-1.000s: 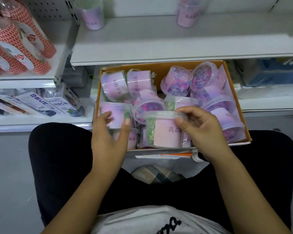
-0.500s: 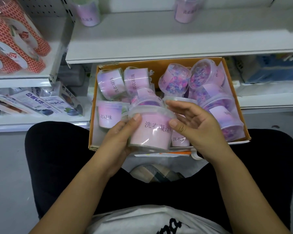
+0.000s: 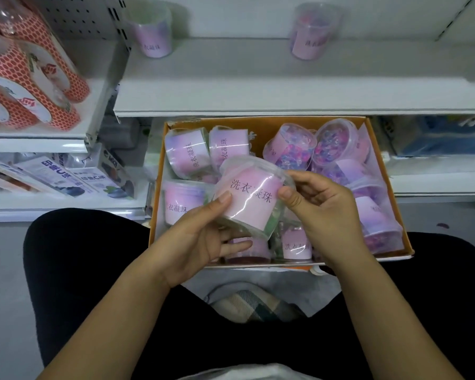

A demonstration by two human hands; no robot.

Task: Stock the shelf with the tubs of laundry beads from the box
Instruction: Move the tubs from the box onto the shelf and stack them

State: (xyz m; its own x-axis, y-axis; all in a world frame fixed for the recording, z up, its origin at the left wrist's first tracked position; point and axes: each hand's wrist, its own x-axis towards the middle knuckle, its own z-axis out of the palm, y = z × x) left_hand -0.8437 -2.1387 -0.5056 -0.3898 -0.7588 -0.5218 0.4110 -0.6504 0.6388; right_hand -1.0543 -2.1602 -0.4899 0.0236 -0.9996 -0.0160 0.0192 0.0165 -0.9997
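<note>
A plaid cloth bundle [image 3: 254, 303] lies on the grey floor [image 3: 3, 270], between black trouser legs [image 3: 93, 270]. Far up and left of the bundle, red-and-white netted bottles [image 3: 33, 86] lean in a row. Below them, nearer the bundle, white-and-blue cartons [image 3: 63, 179] lie tilted. Up and right of the bundle sit blurred blue packs [image 3: 433, 138]. Just below it shows a white garment [image 3: 244, 373].

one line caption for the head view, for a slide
Left hand and right hand hold a pink-labelled tub over the box of tubs; two tubs stand on the shelf.
</note>
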